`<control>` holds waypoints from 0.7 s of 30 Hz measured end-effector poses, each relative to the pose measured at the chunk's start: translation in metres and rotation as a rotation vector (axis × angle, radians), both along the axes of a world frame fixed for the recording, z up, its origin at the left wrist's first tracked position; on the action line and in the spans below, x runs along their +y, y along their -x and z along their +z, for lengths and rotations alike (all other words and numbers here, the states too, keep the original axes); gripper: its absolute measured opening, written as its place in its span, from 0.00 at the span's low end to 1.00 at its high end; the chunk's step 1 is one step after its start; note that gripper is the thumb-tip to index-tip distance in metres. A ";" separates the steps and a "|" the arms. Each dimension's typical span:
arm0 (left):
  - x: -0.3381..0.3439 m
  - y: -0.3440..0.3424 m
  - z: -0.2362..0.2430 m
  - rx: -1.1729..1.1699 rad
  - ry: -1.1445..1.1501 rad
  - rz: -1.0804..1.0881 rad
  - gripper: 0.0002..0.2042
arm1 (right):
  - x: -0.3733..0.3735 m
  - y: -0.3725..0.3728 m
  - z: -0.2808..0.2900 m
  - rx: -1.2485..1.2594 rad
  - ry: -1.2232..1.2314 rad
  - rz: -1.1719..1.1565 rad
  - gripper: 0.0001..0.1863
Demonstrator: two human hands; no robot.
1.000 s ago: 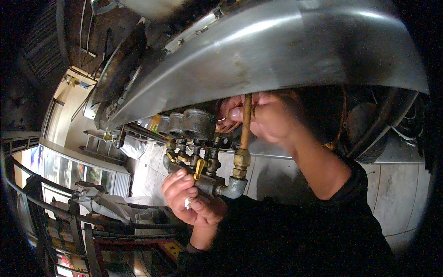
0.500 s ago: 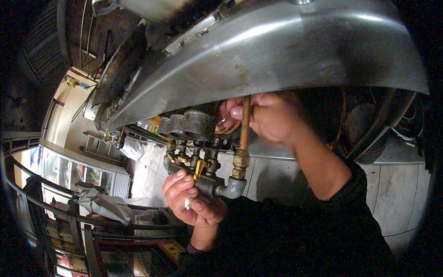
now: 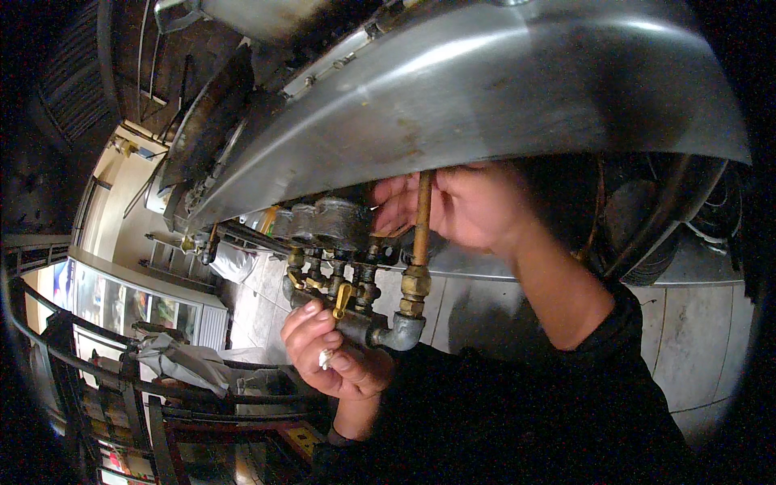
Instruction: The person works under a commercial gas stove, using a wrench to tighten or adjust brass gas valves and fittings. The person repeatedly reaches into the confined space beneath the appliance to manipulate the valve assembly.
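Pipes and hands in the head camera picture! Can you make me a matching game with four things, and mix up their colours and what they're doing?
Things:
1. big valve handle
2. elbow fitting
3. left hand
4. right hand

Clues:
A. reaching behind the upright brown pipe, under the shiny metal panel
B. grey and bent
C. holding a small white bit
D. yellow

Right pairs: 1-D, 2-B, 3-C, 4-A
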State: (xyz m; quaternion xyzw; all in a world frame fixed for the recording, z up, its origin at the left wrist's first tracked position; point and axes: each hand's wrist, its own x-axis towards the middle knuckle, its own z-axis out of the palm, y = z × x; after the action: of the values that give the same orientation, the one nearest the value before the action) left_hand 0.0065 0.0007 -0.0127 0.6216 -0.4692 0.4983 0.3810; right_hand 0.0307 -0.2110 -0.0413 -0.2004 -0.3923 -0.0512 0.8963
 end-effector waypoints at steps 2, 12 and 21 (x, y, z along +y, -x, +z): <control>-0.002 0.000 0.000 -0.004 0.015 -0.003 0.10 | 0.004 -0.002 -0.001 -0.048 -0.041 0.024 0.20; 0.001 0.000 0.001 -0.003 -0.011 0.000 0.10 | 0.004 0.000 0.000 -0.013 -0.068 0.048 0.18; 0.004 -0.004 0.012 0.008 -0.021 -0.071 0.13 | 0.002 0.003 0.006 0.103 -0.106 -0.030 0.20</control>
State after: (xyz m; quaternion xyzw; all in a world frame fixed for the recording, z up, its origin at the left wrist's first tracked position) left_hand 0.0109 0.0046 -0.0007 0.6108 -0.4945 0.4769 0.3937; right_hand 0.0273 -0.2085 -0.0349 -0.1610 -0.3394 -0.0748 0.9237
